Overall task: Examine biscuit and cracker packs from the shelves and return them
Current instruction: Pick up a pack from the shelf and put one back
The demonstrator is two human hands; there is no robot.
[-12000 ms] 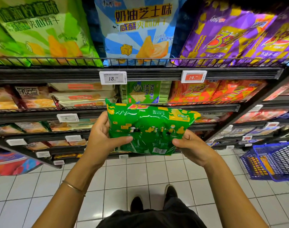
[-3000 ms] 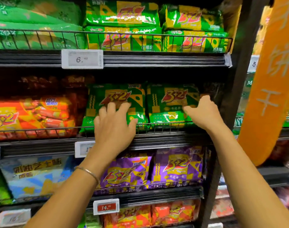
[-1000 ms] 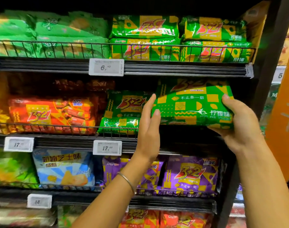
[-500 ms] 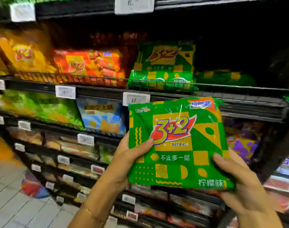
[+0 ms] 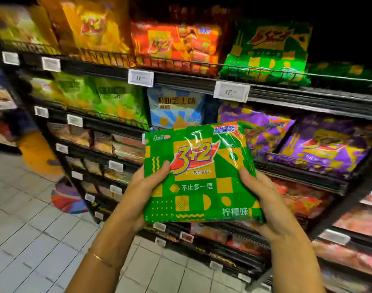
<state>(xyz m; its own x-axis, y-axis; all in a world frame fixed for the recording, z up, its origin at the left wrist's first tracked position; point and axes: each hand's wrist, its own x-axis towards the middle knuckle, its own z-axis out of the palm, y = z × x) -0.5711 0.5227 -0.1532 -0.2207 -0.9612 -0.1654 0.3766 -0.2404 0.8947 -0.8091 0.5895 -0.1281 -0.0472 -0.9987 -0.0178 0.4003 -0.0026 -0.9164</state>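
Observation:
I hold a green and yellow "3+2" biscuit pack [image 5: 200, 176] face up in front of the shelves, its front label toward me. My left hand [image 5: 141, 191] grips its left edge with the thumb on the front. My right hand [image 5: 267, 204] grips its right edge, thumb on the front too. On the upper shelf at the right stands another green "3+2" pack [image 5: 267, 51], with a dark gap beside it further right.
Black wire shelves [image 5: 286, 96] run from left to right with white price tags [image 5: 231, 92]. They carry orange [image 5: 174, 45], yellow, blue [image 5: 176, 108] and purple packs [image 5: 324, 144]. Pale tiled floor [image 5: 33, 240] lies at the lower left.
Since a second ago the green pack has come off the upper shelf and down in front of me, now upright and facing me in both hands. The view has tilted down and left.

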